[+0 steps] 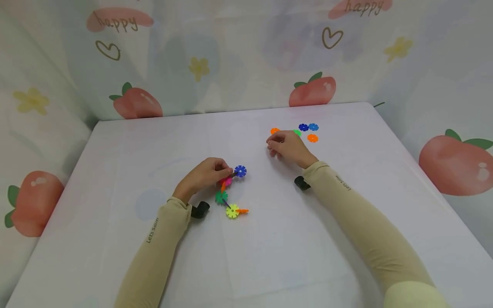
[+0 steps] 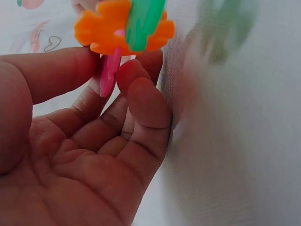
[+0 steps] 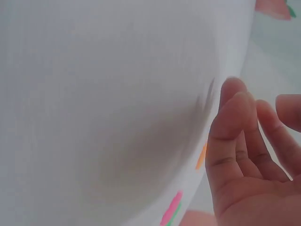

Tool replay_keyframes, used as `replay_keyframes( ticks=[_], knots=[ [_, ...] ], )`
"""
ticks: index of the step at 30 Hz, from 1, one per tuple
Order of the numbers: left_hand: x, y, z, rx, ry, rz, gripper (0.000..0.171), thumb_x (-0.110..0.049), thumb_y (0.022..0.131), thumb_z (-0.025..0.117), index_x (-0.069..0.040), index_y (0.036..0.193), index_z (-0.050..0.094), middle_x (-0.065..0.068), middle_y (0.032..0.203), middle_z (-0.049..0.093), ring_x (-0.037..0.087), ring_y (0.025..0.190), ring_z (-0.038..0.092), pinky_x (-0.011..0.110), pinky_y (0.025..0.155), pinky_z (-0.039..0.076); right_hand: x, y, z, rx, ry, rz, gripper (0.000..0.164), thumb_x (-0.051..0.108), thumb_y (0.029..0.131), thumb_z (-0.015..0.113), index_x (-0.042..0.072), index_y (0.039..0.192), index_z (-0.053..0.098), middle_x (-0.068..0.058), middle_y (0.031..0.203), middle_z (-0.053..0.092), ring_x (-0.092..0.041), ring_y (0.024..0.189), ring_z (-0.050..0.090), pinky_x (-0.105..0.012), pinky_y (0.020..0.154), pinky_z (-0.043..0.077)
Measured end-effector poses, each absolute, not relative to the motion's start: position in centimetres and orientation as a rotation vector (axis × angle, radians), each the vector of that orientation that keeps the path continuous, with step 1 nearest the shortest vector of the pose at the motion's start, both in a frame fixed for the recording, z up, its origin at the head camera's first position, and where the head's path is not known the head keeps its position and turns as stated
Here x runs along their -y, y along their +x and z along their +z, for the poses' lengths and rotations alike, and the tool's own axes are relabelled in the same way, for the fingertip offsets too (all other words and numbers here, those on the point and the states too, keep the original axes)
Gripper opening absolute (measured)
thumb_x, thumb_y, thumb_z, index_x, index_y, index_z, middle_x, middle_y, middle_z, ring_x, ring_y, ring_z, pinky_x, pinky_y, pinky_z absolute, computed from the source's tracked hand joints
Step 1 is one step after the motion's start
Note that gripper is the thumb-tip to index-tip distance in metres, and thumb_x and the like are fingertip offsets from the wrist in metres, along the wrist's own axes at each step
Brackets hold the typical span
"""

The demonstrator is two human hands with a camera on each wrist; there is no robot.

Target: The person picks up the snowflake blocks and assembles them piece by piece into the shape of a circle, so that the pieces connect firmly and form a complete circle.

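Note:
My left hand (image 1: 206,174) pinches a chain of interlocking snowflake discs between thumb and fingers, over the left-centre of the table. In the head view, a blue disc (image 1: 240,171) is at the chain's upper end. A green disc (image 1: 221,197), a yellow disc (image 1: 232,211) and an orange disc (image 1: 242,211) follow below. The left wrist view shows a pink disc (image 2: 108,77) at the fingertips, joined to an orange disc (image 2: 101,28). My right hand (image 1: 289,147) hovers with relaxed, bent fingers beside the loose discs, and nothing shows between its thumb and fingers.
Loose discs lie at the table's back right: dark blue (image 1: 303,127), light blue (image 1: 313,127), orange (image 1: 313,138) and green (image 1: 297,133). Another orange disc (image 1: 274,130) sits just behind the right hand. A printed cloth (image 1: 231,85) hangs behind the white table (image 1: 308,248).

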State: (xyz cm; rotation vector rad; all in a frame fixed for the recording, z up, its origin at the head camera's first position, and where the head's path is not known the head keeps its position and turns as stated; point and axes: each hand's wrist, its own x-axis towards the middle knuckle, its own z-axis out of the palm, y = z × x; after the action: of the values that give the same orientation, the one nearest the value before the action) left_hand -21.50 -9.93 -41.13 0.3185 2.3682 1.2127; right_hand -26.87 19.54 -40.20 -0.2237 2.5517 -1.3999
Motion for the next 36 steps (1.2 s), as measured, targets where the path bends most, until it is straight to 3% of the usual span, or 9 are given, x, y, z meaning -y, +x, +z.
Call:
replay_keyframes(
  ticks=[7, 12, 16, 20, 26, 36],
  knots=[
    [10.5, -21.3, -40.9, -2.36, 0.286, 1.196, 0.02, -0.027, 0.109, 0.066, -0.006, 0.107, 0.066, 0.008, 0.095, 0.062, 0.024, 0.088, 0.055, 0.033, 0.077, 0.044, -22.9, -28.1, -39.6, -2.664, -0.095, -1.358, 0.031, 0.017, 0.108, 0.059, -0.004, 0.128, 0.069, -0.019, 0.11, 0.07, -0.03, 0.096, 0.066, -0.026, 0.077, 0.053],
    [11.2, -21.3, -40.9, -2.344, 0.314, 1.166, 0.028, -0.031, 0.11, 0.061, -0.008, 0.126, 0.067, 0.011, 0.117, 0.068, 0.027, 0.108, 0.06, 0.04, 0.093, 0.048, -25.8, -28.8, -39.4, -2.798, -0.045, -1.218, 0.033, 0.017, 0.107, 0.057, -0.004, 0.128, 0.069, -0.023, 0.119, 0.069, -0.035, 0.11, 0.06, -0.039, 0.093, 0.049],
    [11.9, -21.2, -40.8, -2.36, 0.352, 1.111, 0.033, -0.034, 0.112, 0.058, -0.012, 0.133, 0.07, 0.012, 0.124, 0.065, 0.03, 0.117, 0.057, 0.046, 0.101, 0.048, -28.0, -29.2, -39.6, -2.895, -0.011, -1.095, 0.031, 0.014, 0.105, 0.058, -0.007, 0.125, 0.069, -0.025, 0.117, 0.064, -0.039, 0.112, 0.054, -0.047, 0.094, 0.046],
    [12.5, -21.0, -40.7, -2.372, 0.384, 1.109, 0.029, -0.032, 0.111, 0.059, -0.013, 0.126, 0.074, 0.009, 0.117, 0.066, 0.029, 0.112, 0.056, 0.042, 0.095, 0.048, -29.5, -29.3, -39.8, -2.919, 0.037, -1.014, 0.031, 0.015, 0.104, 0.06, -0.008, 0.124, 0.066, -0.026, 0.111, 0.061, -0.041, 0.107, 0.052, -0.047, 0.088, 0.046],
    [13.4, -20.8, -40.9, -2.348, 0.425, 1.129, 0.02, -0.025, 0.11, 0.062, -0.009, 0.111, 0.074, 0.005, 0.101, 0.065, 0.023, 0.097, 0.056, 0.036, 0.084, 0.045, -30.6, -29.6, -40.3, -2.878, 0.089, -0.919, 0.037, 0.019, 0.104, 0.059, -0.008, 0.129, 0.06, -0.028, 0.119, 0.057, -0.043, 0.112, 0.05, -0.051, 0.092, 0.047],
    [13.9, -20.0, -40.9, -2.333, 0.371, 1.157, 0.018, -0.019, 0.107, 0.064, -0.006, 0.119, 0.07, 0.007, 0.097, 0.068, 0.021, 0.087, 0.057, 0.033, 0.079, 0.046, -30.4, -29.4, -40.4, -2.85, 0.052, -0.88, 0.037, 0.016, 0.103, 0.065, -0.01, 0.128, 0.056, -0.029, 0.121, 0.056, -0.044, 0.113, 0.051, -0.053, 0.097, 0.047]
  ],
)
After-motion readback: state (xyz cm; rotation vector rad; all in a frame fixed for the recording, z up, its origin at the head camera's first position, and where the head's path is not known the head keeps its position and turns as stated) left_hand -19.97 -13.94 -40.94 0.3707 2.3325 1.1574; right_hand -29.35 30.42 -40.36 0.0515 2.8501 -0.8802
